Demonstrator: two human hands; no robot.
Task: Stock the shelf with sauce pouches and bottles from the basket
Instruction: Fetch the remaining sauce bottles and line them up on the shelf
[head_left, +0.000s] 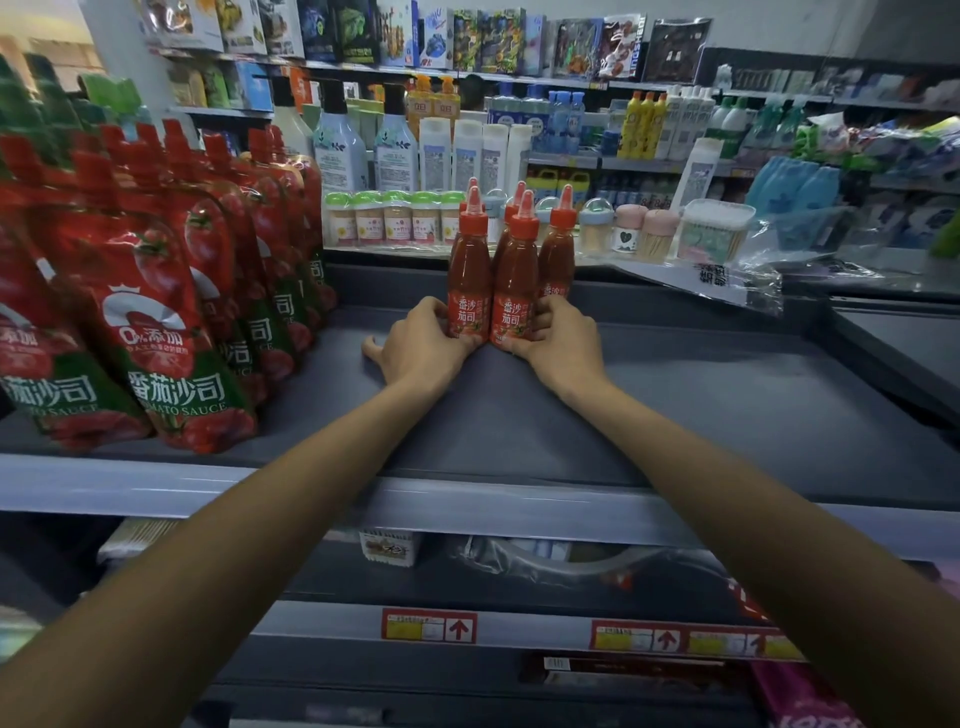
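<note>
Several red tomato sauce bottles (511, 260) with pointed red caps stand upright in a tight cluster at the back middle of the grey shelf (675, 405). My left hand (421, 345) grips the base of the front left bottle (469, 280). My right hand (558, 338) grips the base of the front right bottle (516, 291). Both bottles rest on the shelf. Rows of red and green tomato sauce pouches (156, 312) stand packed on the left part of the same shelf. The basket is out of view.
Behind the shelf, small jars with green lids (389, 218) and toothpick holders (644, 228) line the opposite display. Shampoo and cleaner bottles fill shelves further back. A plastic bag (737, 275) hangs over the shelf's back right. Lower shelves with red price tags (428, 626) sit below my arms.
</note>
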